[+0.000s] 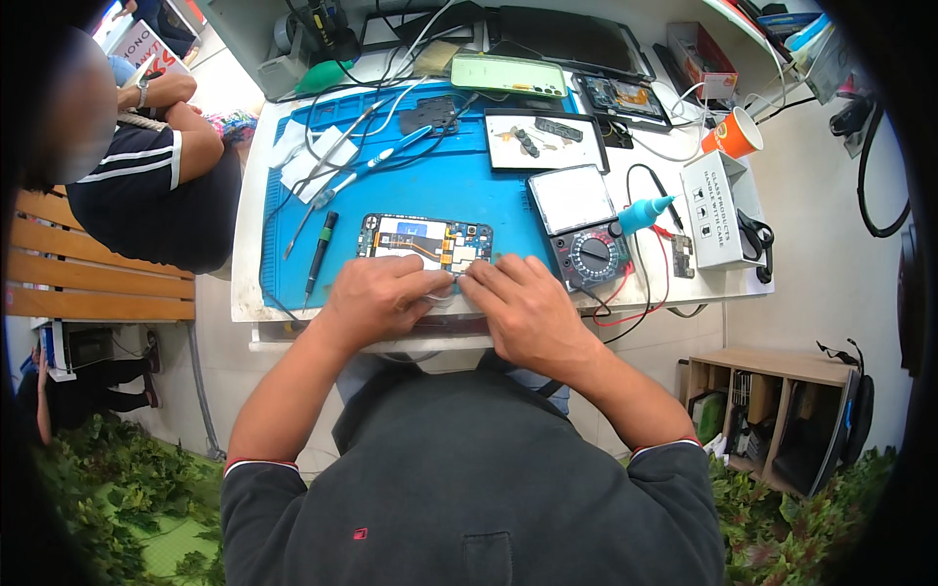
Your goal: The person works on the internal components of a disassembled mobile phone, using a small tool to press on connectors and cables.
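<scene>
An opened smartphone [415, 237] lies on the blue work mat [445, 195], its battery, flex cable and circuit boards exposed. At its near edge my left hand [383, 301] and my right hand [523, 305] come close together, fingers bent and fingertips pinched. A pale, see-through strip or loop [442, 297] shows between them; whether either hand grips it I cannot make out. Left of the phone lies a green-and-black screwdriver [320, 256]. To the right stands an analog multimeter [592, 256] with its red and black leads.
Behind the phone are a white-and-blue brush [376, 161], a framed tray of small parts [545, 143] and a green phone cover [507, 74]. On the right stand a teal dropper bottle [643, 214], a white box [721, 210], scissors [754, 239] and an orange cup [735, 134]. A person [147, 186] sits at left.
</scene>
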A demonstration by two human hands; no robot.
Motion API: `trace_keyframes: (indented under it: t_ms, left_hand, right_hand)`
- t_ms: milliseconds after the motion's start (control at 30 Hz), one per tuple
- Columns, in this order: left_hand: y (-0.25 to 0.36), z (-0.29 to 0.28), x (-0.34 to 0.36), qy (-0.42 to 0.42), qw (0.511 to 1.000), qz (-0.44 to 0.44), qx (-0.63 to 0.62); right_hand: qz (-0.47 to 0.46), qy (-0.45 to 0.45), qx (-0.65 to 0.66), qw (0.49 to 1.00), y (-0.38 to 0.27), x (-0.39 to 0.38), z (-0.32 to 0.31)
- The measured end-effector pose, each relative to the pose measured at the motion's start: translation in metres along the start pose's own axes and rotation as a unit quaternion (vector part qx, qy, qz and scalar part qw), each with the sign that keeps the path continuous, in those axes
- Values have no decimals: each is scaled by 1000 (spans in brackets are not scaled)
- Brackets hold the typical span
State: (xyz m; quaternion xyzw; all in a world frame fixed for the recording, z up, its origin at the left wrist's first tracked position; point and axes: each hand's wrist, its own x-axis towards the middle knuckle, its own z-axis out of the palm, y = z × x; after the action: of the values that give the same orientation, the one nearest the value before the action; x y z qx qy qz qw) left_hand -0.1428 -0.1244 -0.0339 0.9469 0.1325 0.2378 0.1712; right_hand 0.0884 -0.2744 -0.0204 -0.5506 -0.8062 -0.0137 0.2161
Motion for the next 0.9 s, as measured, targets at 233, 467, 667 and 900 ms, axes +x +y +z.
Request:
trace_keyframes:
  t_ms: [233, 467, 667, 900]
  left_hand:
    - [-7, -7, 10, -37, 999, 35, 15]
    - [-11, -13, 18, -82, 994, 56, 51]
    - [-14, -11, 20, -80, 993, 74, 50]
    - [-16, -11, 24, -67, 994, 88, 10]
  right_hand:
    - [-14, 8, 18, 1000, 7, 6, 1]
    - [-18, -4, 28, 999, 12, 11, 2]
    - [-20, -16, 16, 1000, 10, 13, 3]
    - [-3, -26, -2, 1000, 2, 12, 0]
